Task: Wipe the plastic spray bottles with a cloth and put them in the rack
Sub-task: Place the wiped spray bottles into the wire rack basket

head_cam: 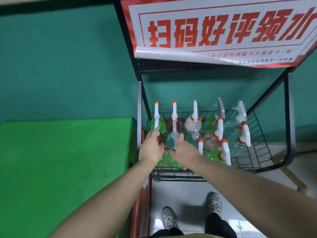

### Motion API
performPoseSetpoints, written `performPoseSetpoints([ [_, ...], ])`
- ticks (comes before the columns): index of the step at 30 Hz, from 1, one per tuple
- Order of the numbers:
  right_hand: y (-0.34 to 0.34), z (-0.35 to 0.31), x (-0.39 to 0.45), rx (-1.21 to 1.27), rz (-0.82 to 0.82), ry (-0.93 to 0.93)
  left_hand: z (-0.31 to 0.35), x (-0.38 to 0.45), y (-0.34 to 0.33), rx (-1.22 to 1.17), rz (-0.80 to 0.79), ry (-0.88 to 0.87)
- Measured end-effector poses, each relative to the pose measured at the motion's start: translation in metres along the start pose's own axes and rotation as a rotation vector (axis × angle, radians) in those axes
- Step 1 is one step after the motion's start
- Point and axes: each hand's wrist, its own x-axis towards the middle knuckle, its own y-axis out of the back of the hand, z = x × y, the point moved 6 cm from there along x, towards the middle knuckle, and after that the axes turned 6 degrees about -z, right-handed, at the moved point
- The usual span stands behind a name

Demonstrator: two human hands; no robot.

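Your black wire basket [257,134] on the rack [289,117] is crowded with plastic spray bottles standing upright, nozzles pointing away from you. Along the back row stand a green bottle [158,124], a dark red bottle [175,123], a pale pink bottle [191,124] and another green one [210,123], then a large clear bluish bottle [233,133] at the right end. Nearer you, a teal bottle [171,140] sits between your hands, and a bright green bottle [215,156] lies toward the front right. More green bottles [164,162] show under your wrists.

Your left hand [151,150] reaches into the basket's left side, fingers curled round the white trigger head [156,117] of the green bottle there. Your right hand [183,150] is just beside it, thumb up against the teal bottle's sprayer; whether it truly grips that bottle you cannot tell from here, since the fingers are hidden.

A large red-and-white sign [223,31] hangs over the top of the rack, above the basket. To your left stands a bright green counter [68,160], against a dark teal wall [68,66]. Your two shoes [169,219] stand on the pale tiled floor [185,194] below the basket.
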Motion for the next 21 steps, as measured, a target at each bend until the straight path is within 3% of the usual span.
performPoseSetpoints([
  [5,-0.001,-0.008,0.006,-0.123,0.007,0.024,-0.002,0.0,0.0,0.064,-0.007,0.009],
  [14,0.013,-0.001,-0.005,-0.104,0.101,0.123,-0.004,0.002,0.0,0.043,-0.018,0.012],
  [21,0.065,0.037,-0.023,-0.021,0.206,0.087,0.04,-0.006,0.015,0.057,0.084,-0.188],
])
